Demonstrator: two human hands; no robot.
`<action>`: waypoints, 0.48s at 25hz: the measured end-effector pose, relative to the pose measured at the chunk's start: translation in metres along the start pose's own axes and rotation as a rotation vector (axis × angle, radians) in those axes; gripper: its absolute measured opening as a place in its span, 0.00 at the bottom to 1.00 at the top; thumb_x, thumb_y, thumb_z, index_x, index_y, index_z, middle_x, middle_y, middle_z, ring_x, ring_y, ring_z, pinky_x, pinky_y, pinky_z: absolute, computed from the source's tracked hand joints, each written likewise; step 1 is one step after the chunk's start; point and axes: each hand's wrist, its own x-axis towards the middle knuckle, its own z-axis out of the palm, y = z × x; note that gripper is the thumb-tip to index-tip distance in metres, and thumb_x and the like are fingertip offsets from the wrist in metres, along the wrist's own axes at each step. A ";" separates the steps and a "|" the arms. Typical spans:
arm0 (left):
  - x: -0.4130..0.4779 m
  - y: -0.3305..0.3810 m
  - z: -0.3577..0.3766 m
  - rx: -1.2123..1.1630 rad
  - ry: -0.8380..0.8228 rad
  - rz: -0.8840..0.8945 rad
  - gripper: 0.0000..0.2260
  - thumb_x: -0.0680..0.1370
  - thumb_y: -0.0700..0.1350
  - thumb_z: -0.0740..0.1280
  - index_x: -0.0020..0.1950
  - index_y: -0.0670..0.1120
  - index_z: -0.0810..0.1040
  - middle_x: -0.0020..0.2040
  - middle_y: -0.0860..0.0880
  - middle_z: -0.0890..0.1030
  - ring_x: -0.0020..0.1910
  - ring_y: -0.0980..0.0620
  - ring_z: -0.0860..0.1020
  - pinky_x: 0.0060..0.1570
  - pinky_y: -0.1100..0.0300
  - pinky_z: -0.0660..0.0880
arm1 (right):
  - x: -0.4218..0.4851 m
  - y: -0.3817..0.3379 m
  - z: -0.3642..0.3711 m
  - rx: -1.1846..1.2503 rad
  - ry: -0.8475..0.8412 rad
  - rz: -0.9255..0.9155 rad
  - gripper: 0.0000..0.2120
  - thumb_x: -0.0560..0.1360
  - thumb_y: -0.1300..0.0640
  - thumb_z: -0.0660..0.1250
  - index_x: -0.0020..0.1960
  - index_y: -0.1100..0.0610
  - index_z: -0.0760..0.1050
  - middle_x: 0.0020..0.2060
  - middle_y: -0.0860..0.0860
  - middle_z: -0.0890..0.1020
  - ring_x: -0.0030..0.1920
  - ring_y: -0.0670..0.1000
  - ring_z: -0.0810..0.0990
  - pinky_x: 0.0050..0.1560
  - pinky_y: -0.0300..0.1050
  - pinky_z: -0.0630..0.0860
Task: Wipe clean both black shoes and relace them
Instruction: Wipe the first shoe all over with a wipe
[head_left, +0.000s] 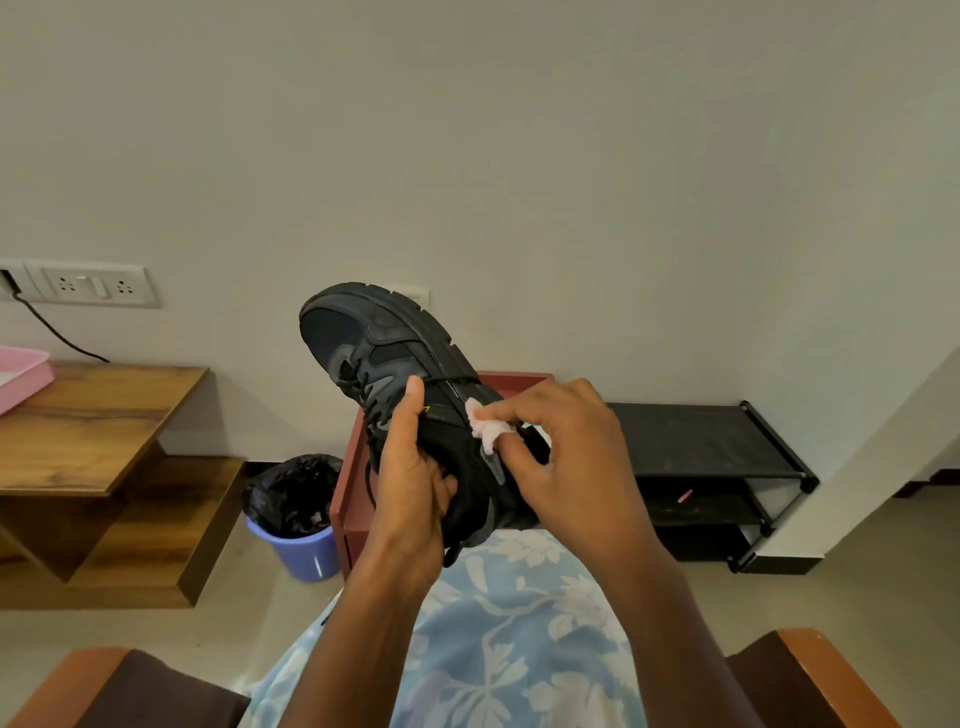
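One black shoe (384, 353) is held up in front of me, toe pointing up and to the left, its sole turned to the right. My left hand (415, 478) grips it around the middle from below, thumb lying along its side. My right hand (566, 452) pinches a small pale pink wipe (485, 423) and presses it against the shoe's side near the heel. Black laces (358, 387) run through the eyelets, and a loose end hangs down by my left hand. The second shoe is not in view.
A red-brown stool or small table (353, 483) stands right behind the shoe. A blue bin with a black liner (296, 514) sits to its left, beside a wooden table (98, 415) with a pink tray (21, 374). A black shoe rack (711, 457) stands right.
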 end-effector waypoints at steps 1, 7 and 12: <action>0.001 0.001 -0.003 0.001 0.013 0.013 0.21 0.80 0.60 0.60 0.56 0.46 0.83 0.53 0.43 0.85 0.52 0.47 0.85 0.54 0.50 0.78 | -0.004 -0.001 -0.005 -0.025 -0.067 0.020 0.08 0.77 0.51 0.71 0.54 0.43 0.85 0.45 0.41 0.84 0.51 0.48 0.74 0.52 0.52 0.75; 0.003 0.006 -0.003 -0.087 -0.035 0.017 0.26 0.80 0.63 0.57 0.54 0.44 0.84 0.53 0.41 0.85 0.49 0.46 0.85 0.48 0.49 0.82 | -0.004 -0.006 -0.015 0.094 -0.054 0.027 0.07 0.74 0.51 0.73 0.51 0.43 0.86 0.42 0.39 0.85 0.49 0.44 0.75 0.48 0.44 0.76; 0.002 0.000 0.000 -0.171 -0.064 0.021 0.27 0.79 0.63 0.58 0.43 0.46 0.87 0.47 0.43 0.85 0.44 0.48 0.84 0.44 0.55 0.83 | 0.001 -0.022 -0.009 0.125 -0.059 0.018 0.08 0.76 0.51 0.72 0.55 0.45 0.85 0.44 0.41 0.84 0.49 0.43 0.75 0.49 0.39 0.74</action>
